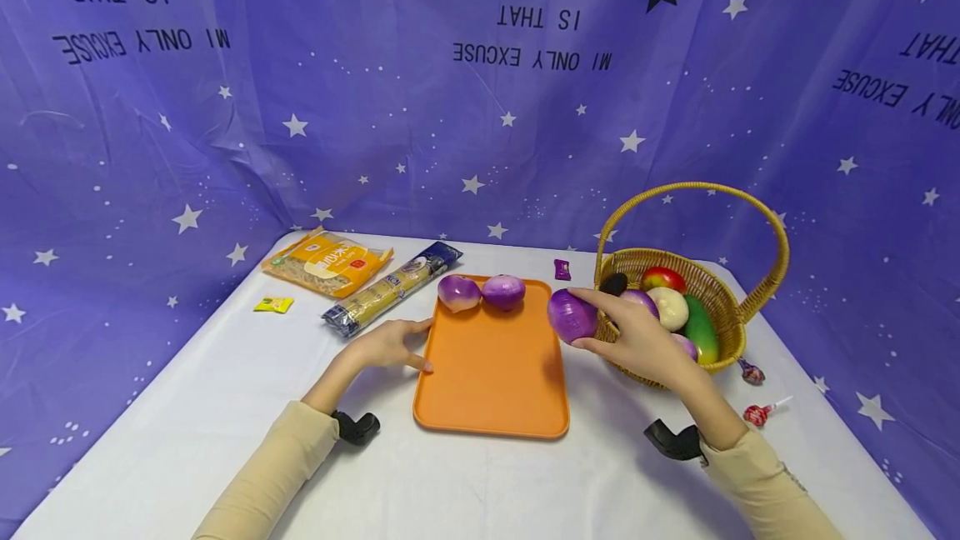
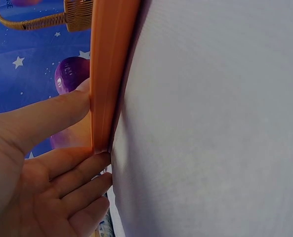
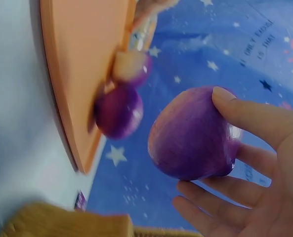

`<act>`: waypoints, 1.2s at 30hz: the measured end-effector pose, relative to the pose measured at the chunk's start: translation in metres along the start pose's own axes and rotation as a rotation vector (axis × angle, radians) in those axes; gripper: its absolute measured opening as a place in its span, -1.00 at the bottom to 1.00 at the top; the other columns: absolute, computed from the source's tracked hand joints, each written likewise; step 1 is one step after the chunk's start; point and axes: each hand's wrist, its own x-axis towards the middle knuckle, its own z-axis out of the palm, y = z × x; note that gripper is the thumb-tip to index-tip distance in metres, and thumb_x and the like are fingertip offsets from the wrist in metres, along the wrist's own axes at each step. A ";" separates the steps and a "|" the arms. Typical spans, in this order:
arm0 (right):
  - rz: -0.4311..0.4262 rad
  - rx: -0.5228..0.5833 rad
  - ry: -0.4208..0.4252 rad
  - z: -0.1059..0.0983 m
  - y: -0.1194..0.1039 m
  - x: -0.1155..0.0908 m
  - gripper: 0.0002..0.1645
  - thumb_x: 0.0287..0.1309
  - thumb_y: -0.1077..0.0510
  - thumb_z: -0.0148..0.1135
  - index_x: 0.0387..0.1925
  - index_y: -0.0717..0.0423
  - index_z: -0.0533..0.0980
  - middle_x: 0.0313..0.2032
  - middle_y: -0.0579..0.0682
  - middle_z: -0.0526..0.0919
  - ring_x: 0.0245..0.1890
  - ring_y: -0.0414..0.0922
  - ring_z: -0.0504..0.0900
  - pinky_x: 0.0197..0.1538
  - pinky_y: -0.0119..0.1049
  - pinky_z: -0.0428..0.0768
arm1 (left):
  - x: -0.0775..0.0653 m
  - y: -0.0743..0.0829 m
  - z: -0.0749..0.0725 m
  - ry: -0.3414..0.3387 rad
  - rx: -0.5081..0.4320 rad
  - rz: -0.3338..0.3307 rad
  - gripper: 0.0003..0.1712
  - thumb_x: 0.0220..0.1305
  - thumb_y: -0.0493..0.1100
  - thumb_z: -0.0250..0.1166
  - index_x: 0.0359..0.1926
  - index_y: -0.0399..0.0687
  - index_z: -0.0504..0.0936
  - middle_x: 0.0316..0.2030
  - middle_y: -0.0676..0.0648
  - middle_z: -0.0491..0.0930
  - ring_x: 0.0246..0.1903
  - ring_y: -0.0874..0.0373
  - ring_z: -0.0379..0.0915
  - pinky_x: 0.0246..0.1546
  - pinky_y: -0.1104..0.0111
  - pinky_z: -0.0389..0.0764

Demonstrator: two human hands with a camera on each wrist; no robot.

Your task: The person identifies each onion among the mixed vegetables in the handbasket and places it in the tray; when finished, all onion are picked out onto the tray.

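Observation:
My right hand (image 1: 641,336) holds a round purple onion-shaped vegetable (image 1: 572,317) between thumb and fingers, in the air between the orange tray (image 1: 491,373) and the wicker basket (image 1: 731,298). In the right wrist view, this vegetable (image 3: 193,133) shows a paler side and a narrow end near the palm. My left hand (image 1: 386,346) holds the tray's left edge; in the left wrist view its thumb (image 2: 62,111) meets the rim. Two similar purple-and-cream vegetables (image 1: 459,293) lie side by side at the tray's far end.
Mixed fruit and vegetables, including a green-yellow mango (image 1: 701,327), fill the basket. Left of the tray lie a noodle pack (image 1: 393,288), an orange bag (image 1: 327,262) and a yellow candy (image 1: 273,304). A purple candy (image 1: 562,269) lies behind; lollipops (image 1: 757,414) lie right.

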 end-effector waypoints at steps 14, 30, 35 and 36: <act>-0.032 0.090 -0.152 0.067 0.002 0.045 -0.20 0.01 -0.03 0.47 0.29 0.02 0.42 0.10 0.02 0.59 0.02 -0.05 0.58 0.11 -0.09 0.54 | 0.001 0.000 0.001 0.000 -0.003 -0.006 0.02 -0.02 0.05 0.51 0.39 -0.25 0.27 0.30 -0.33 0.31 0.30 -0.26 0.17 0.32 -0.04 0.20; -0.007 0.056 -0.264 0.102 -0.014 0.094 -0.19 0.00 0.00 0.48 0.28 0.11 0.42 0.17 0.12 0.53 0.14 0.08 0.51 0.21 -0.03 0.47 | 0.000 0.001 0.000 -0.001 -0.004 -0.001 0.01 -0.01 0.05 0.51 0.38 -0.27 0.27 0.30 -0.33 0.31 0.30 -0.25 0.17 0.32 -0.03 0.20; 0.012 0.044 -0.285 0.106 -0.014 0.099 -0.20 0.01 -0.01 0.48 0.28 0.09 0.42 0.18 0.10 0.52 0.16 0.07 0.50 0.23 -0.05 0.45 | -0.001 0.001 0.000 0.000 -0.004 -0.006 0.01 -0.01 0.05 0.51 0.38 -0.26 0.27 0.30 -0.33 0.31 0.30 -0.26 0.17 0.32 -0.04 0.20; 0.011 0.037 -0.289 0.106 -0.014 0.100 -0.21 0.02 -0.02 0.47 0.29 0.08 0.42 0.19 0.10 0.52 0.16 0.06 0.50 0.23 -0.06 0.45 | -0.001 0.001 0.000 0.000 -0.002 -0.006 0.01 -0.01 0.05 0.51 0.38 -0.26 0.27 0.30 -0.33 0.31 0.30 -0.26 0.18 0.32 -0.04 0.20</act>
